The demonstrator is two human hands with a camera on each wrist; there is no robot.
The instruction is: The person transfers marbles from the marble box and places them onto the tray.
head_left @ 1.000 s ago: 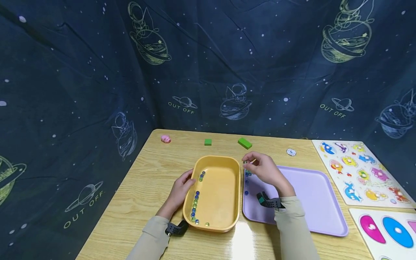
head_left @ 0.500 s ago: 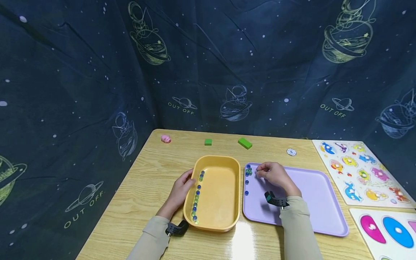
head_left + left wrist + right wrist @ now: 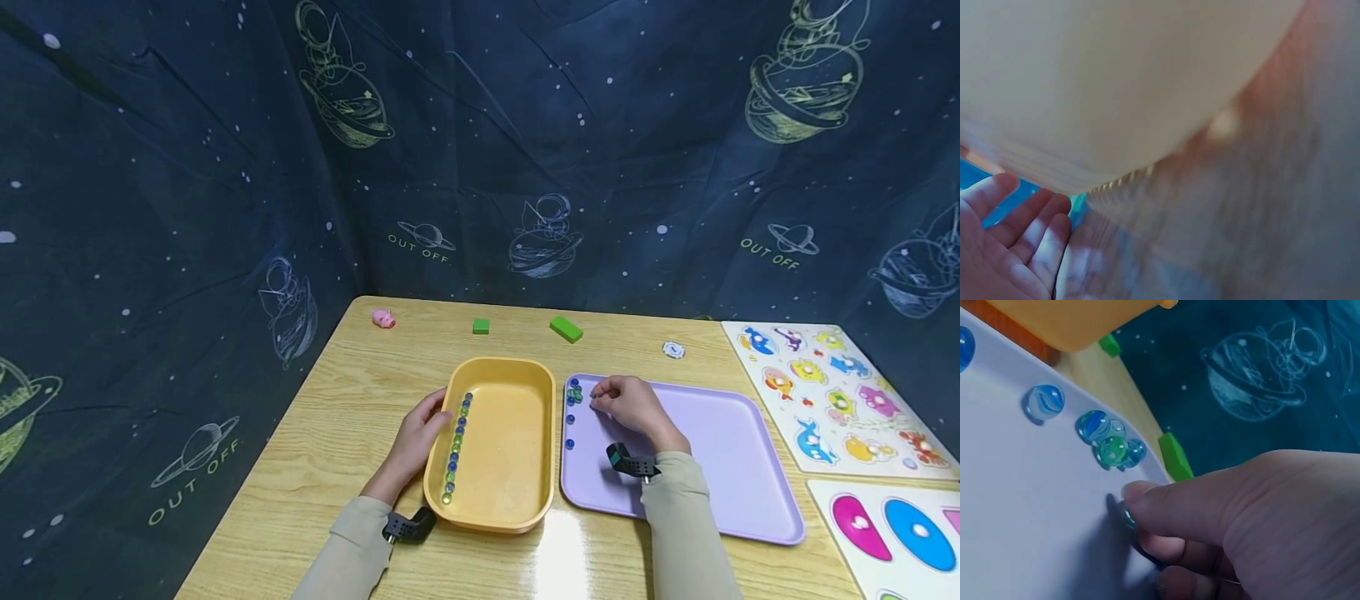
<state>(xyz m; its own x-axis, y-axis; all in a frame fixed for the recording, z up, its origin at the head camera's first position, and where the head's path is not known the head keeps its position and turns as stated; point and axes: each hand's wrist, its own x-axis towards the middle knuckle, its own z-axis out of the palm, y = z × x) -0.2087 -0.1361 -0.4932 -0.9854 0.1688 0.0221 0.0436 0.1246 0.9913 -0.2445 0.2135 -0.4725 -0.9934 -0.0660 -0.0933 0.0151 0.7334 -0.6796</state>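
My left hand (image 3: 414, 435) grips the left rim of the yellow rectangular tub (image 3: 510, 450), thumb over the edge. Inside, a row of blue and yellow-green marbles (image 3: 457, 444) lies along the left wall. Above the left part of the lilac tray (image 3: 720, 467), my right hand (image 3: 633, 407) pinches a greenish glass marble (image 3: 1129, 517) between thumb and forefinger, low over the surface. The fingers partly hide it. Several blue and green marbles (image 3: 1113, 451) sit by the tray's left edge, a few clustered in the far corner. The left wrist view is blurred.
Along the table's back lie a pink pig figure (image 3: 383, 318), a small green block (image 3: 481, 327), a longer green block (image 3: 566, 329) and a round white-and-blue chip (image 3: 673, 350). Two puzzle boards (image 3: 825, 392) (image 3: 885, 533) are at the right. Dark space-print cloth (image 3: 480, 150) hangs behind.
From between tub and tray, my right hand has moved right and down over the tray. In the tub, the marbles have closed into one row. My left hand keeps its place.
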